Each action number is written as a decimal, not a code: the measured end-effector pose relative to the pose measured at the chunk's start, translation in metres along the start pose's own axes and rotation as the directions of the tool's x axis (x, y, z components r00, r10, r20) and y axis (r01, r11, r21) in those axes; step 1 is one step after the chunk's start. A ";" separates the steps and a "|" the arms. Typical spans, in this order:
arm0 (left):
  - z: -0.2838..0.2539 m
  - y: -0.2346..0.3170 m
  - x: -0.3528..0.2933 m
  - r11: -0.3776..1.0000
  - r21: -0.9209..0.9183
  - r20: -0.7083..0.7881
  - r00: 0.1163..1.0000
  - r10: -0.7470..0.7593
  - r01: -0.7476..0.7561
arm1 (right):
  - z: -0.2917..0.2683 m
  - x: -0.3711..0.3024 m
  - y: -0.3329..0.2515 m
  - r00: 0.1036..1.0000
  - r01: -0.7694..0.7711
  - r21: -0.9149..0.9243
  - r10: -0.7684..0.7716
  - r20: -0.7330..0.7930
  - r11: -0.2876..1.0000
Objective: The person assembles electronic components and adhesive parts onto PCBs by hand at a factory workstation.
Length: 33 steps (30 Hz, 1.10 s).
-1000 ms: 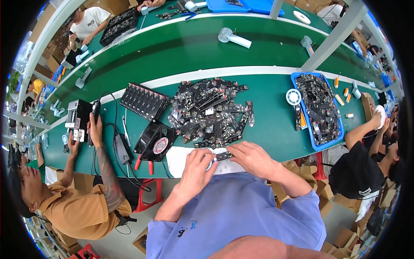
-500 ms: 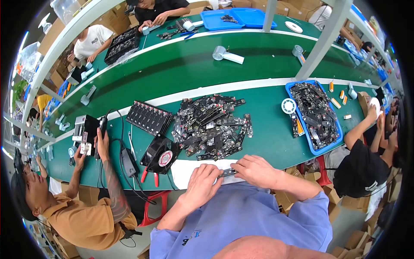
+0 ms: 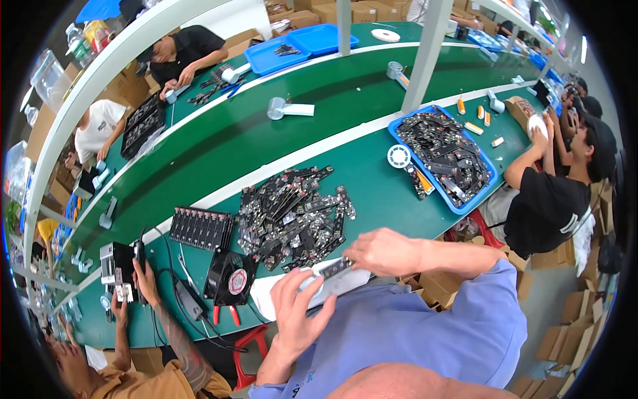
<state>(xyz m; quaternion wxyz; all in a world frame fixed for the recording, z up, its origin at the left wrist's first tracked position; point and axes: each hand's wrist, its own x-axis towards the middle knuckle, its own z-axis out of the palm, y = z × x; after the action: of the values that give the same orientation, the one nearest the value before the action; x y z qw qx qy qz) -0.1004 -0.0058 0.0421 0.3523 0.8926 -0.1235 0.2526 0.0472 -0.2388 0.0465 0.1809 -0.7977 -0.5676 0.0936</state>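
Observation:
At the table's near edge, my right hand [image 3: 382,253] pinches the end of a small black circuit board [image 3: 337,268] over a white sheet [image 3: 266,297]. My left hand [image 3: 297,309] is open beside it, thumb and fingers spread. Between those fingers shows a pale bluish patch that I cannot make out. Just beyond both hands lies a heap of similar black circuit boards [image 3: 289,216].
Left of the heap are a rack of boards [image 3: 201,228], a black fan [image 3: 230,279] and red-handled pliers [image 3: 226,315]. A blue tray [image 3: 492,178] of boards stands right, with a handheld fan [image 3: 399,156] alongside. Co-workers sit on both sides and opposite.
My left hand has come off the circuit board and opened. The right hand keeps the board, now tilted. The whole view has turned, shifting the table's things leftward.

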 end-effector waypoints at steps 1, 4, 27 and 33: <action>-0.003 -0.003 -0.006 0.996 -0.001 -0.109 0.990 0.094 -0.094 | -0.006 0.000 0.009 0.999 -0.019 -0.034 0.017 -0.040 0.999; 0.000 -0.014 -0.022 0.966 0.007 -0.168 0.952 0.256 -0.258 | -0.038 0.006 0.025 0.966 -0.146 -0.029 0.136 -0.221 0.989; 0.069 -0.053 -0.053 0.999 0.048 0.113 0.993 0.020 -0.026 | -0.060 0.176 0.270 0.507 -0.733 0.228 0.738 -0.445 0.641; 0.066 -0.054 -0.048 0.998 0.045 0.114 0.993 0.038 -0.044 | -0.046 0.252 0.216 0.687 -0.613 0.151 0.618 -0.382 0.776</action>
<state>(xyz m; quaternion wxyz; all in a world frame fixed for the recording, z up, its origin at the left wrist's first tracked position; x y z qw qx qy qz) -0.0951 -0.0107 -0.0556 0.3183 0.9109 -0.1556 0.2117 0.3370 -0.0728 0.0175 0.2583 -0.9415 -0.2157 -0.0178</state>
